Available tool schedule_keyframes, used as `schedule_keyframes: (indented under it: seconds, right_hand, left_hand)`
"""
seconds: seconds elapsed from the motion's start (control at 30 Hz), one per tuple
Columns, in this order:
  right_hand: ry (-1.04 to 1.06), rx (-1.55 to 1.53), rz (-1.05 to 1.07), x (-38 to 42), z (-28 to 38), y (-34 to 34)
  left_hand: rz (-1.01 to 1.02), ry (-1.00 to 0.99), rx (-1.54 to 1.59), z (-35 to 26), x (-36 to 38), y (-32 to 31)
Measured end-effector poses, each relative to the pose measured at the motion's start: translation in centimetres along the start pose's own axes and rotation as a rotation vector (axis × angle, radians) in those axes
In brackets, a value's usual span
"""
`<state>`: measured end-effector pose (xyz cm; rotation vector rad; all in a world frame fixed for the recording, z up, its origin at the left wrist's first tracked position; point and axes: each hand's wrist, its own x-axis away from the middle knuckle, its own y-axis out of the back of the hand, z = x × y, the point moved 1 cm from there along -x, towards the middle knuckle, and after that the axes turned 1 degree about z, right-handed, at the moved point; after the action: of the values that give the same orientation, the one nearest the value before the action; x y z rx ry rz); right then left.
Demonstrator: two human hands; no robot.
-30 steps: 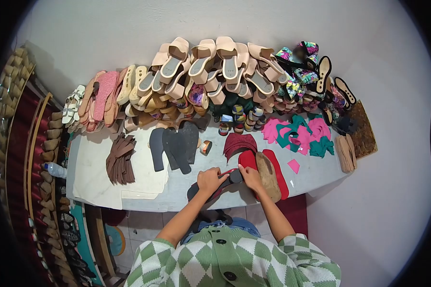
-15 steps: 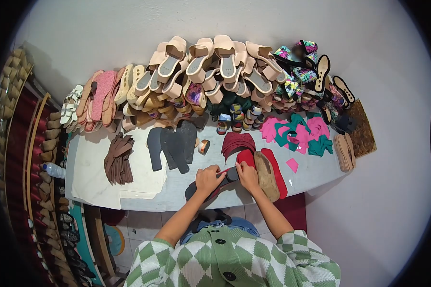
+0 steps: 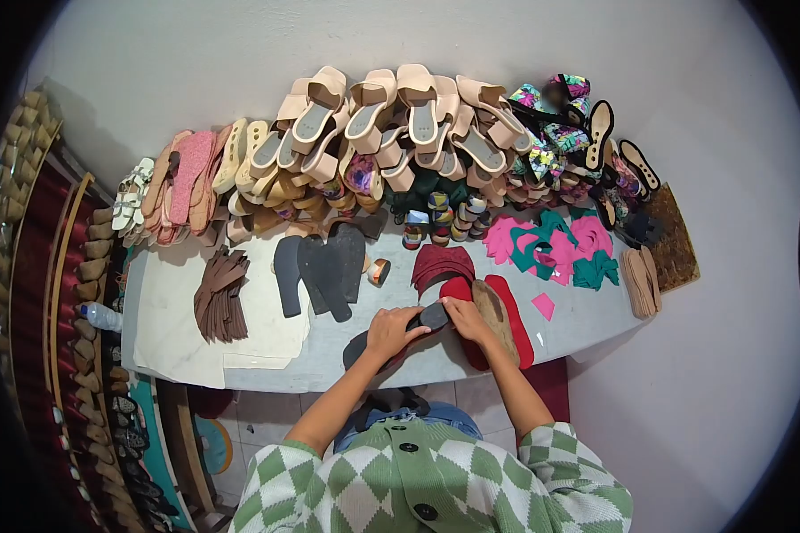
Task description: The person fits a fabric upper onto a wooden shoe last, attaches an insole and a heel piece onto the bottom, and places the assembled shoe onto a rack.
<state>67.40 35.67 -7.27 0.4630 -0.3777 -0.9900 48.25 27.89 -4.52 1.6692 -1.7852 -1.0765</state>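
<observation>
Near the front edge of the table, a dark heeled shoe sole (image 3: 354,350) with red along its lower side is held at a slant between my hands. My left hand (image 3: 391,334) wraps round its middle, closed. At the heel end, my right hand (image 3: 464,318) has its thumb and fingers closed on the edge; part of the grip is hidden. Just right of it lie a worn tan sole (image 3: 498,336) and a red insole (image 3: 511,322). A bundle of maroon straps (image 3: 443,264) rests beyond my hands.
Beige heeled sandals (image 3: 418,107) are piled along the wall. Dark grey soles (image 3: 329,271) and brown strips (image 3: 220,298) lie at left. Pink and green cut pieces (image 3: 556,244) are at right, near stacked beige pieces (image 3: 640,282). A shelf of shoes (image 3: 93,293) stands at far left.
The sole has turned slightly in my hands, showing more of the flat heel face. My right hand has shifted a little, and my left hand has moved slightly right.
</observation>
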Motion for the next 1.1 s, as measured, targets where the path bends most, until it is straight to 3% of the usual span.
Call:
schedule_keyframes:
  seconds: [0.33, 0.7, 1.1]
  right_hand:
    - [-0.079, -0.027, 0.047, 0.8, 1.0, 0.3]
    - [0.038, 0.068, -0.141, 2.1, 0.7, -0.9]
    - [0.071, 0.149, -0.200, 2.9, 1.6, -1.3]
  left_hand:
    - [0.015, -0.005, -0.010, -0.1, -0.1, 0.1]
    - [0.057, -0.045, -0.093, -0.1, -0.2, -0.6]
    - [0.042, -0.060, -0.131, -0.3, -0.1, -0.3]
